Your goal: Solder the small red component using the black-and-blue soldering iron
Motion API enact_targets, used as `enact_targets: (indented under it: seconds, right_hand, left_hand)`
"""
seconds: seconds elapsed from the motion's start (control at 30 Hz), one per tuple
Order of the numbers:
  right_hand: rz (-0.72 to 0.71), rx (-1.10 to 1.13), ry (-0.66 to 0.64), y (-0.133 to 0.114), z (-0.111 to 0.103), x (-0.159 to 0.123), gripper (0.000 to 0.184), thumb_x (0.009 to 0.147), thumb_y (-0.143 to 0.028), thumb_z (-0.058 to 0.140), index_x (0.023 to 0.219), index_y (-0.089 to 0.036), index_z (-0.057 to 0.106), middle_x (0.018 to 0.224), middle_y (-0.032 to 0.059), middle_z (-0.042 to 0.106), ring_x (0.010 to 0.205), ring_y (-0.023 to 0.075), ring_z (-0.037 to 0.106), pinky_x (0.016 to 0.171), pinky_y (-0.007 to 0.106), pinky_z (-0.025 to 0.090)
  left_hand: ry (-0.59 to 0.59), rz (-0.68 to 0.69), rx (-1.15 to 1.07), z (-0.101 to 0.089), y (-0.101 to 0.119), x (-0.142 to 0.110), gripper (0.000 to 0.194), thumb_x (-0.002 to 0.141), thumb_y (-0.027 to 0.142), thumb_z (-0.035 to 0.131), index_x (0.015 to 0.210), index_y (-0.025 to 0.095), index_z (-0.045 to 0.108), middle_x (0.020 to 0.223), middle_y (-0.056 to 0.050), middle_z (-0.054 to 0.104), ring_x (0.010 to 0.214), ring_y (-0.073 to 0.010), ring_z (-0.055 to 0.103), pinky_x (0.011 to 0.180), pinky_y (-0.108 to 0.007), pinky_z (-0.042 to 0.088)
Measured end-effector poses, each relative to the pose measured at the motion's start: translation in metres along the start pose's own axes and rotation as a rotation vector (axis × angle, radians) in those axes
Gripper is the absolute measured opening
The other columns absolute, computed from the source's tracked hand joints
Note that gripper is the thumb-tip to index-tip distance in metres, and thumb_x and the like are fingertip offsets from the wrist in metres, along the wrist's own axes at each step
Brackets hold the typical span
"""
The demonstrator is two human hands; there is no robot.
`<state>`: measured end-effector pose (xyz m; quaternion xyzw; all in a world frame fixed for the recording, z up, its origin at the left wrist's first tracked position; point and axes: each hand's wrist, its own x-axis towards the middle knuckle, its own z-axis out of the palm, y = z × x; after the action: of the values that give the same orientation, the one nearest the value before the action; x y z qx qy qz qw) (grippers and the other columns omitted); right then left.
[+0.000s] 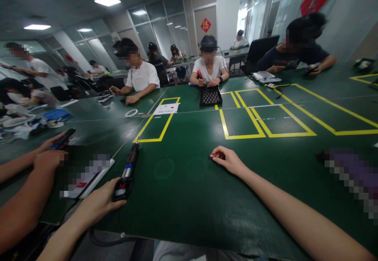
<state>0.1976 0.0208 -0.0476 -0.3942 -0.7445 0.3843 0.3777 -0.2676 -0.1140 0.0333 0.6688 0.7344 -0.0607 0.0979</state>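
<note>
You seem to be in a handling step: your left hand (102, 198) grips the tool (128, 171) by its near end, your right hand (229, 161) pinches the red piece (211, 156) at or over the counter (177, 213). Moving either calls for a steady hold. The tool is long, black, banded silver and blue; the piece is small.

Tabletop (168, 198) lies open between tool (128, 170) and right hand (228, 160).

Wkshop w/ yellow-taped worktable (195, 135)
</note>
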Motion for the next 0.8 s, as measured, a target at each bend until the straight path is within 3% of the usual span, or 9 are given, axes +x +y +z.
enact_targets:
  seconds: [0.17, 0.4, 0.6, 0.7, 0.8]
  right_hand:
    - [-0.013, -0.027, 0.02, -0.001, -0.001, 0.0, 0.013, 0.08, -0.021, 0.062, 0.093, -0.017, 0.063, 0.08, 0.0015, 0.062, 0.069, 0.0136, 0.056, 0.063, 0.024, 0.042]
    - [-0.022, 0.003, 0.008, 0.001, 0.0, 0.001, 0.014, 0.081, -0.02, 0.061, 0.094, -0.017, 0.062, 0.082, 0.0017, 0.064, 0.073, 0.0141, 0.058, 0.066, 0.025, 0.044]
    - [-0.028, -0.021, 0.026, -0.002, -0.001, 0.0, 0.012, 0.081, -0.019, 0.06, 0.093, -0.017, 0.06, 0.079, 0.0005, 0.061, 0.071, 0.0135, 0.057, 0.065, 0.025, 0.043]
    - [-0.054, -0.049, 0.066, -0.001, -0.002, 0.0, 0.01, 0.08, -0.019, 0.06, 0.09, -0.018, 0.06, 0.082, 0.0011, 0.06, 0.074, 0.014, 0.056, 0.065, 0.025, 0.043]
    - [-0.064, -0.073, 0.095, 0.002, -0.003, 0.002, 0.009, 0.079, -0.018, 0.06, 0.088, -0.018, 0.06, 0.082, 0.0011, 0.058, 0.074, 0.0142, 0.056, 0.065, 0.025, 0.043]
  left_hand:
    - [-0.038, 0.005, -0.012, -0.004, 0.051, 0.013, 0.068, 0.07, 0.056, 0.055, 0.124, 0.017, 0.046, 0.119, -0.013, 0.061, 0.102, -0.0327, 0.062, 0.086, -0.04, 0.048]
    - [0.002, 0.141, 0.083, -0.011, 0.154, 0.032, 0.056, 0.073, 0.051, 0.058, 0.117, 0.018, 0.05, 0.109, -0.012, 0.064, 0.096, -0.0284, 0.064, 0.08, -0.035, 0.047]
    - [0.061, 0.289, 0.083, -0.012, 0.238, 0.054, 0.055, 0.07, 0.049, 0.064, 0.113, 0.018, 0.052, 0.105, -0.014, 0.065, 0.095, -0.0297, 0.063, 0.08, -0.036, 0.046]
    - [0.093, 0.334, 0.086, -0.01, 0.268, 0.068, 0.054, 0.068, 0.05, 0.066, 0.109, 0.017, 0.053, 0.104, -0.015, 0.065, 0.093, -0.0313, 0.063, 0.078, -0.037, 0.046]
    - [0.13, 0.362, 0.062, -0.004, 0.285, 0.079, 0.055, 0.068, 0.051, 0.067, 0.108, 0.016, 0.053, 0.104, -0.016, 0.064, 0.094, -0.0324, 0.063, 0.078, -0.039, 0.046]
